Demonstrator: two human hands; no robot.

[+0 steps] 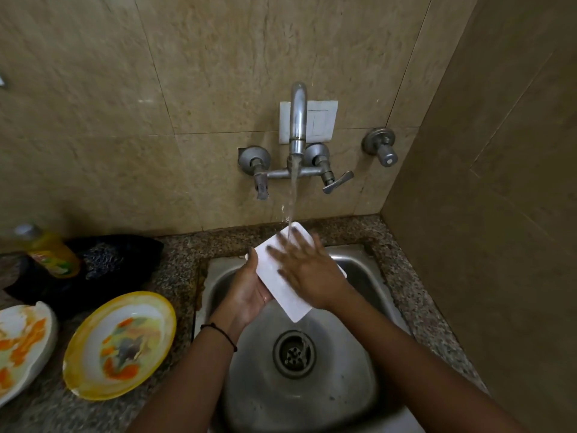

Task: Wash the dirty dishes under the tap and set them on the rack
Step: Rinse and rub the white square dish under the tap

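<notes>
Two dirty plates (120,345) wait beside the sink (368,276). Over it, the left hand (246,295) grips a white dish (281,270) from below. Its long side points to the tap (298,120). The flat, open right hand (307,270) rubs on top.

The speckled brown-grey granite countertop (181,260) surrounds a recessed stainless steel sink (368,276). On its left portion lie a round yellow-rimmed plate with orange smears (120,345), a chipped white plate with orange smears (22,345), a crumpled black cloth (121,257) and a yellow dish-soap bottle (51,251), blurred.
</notes>
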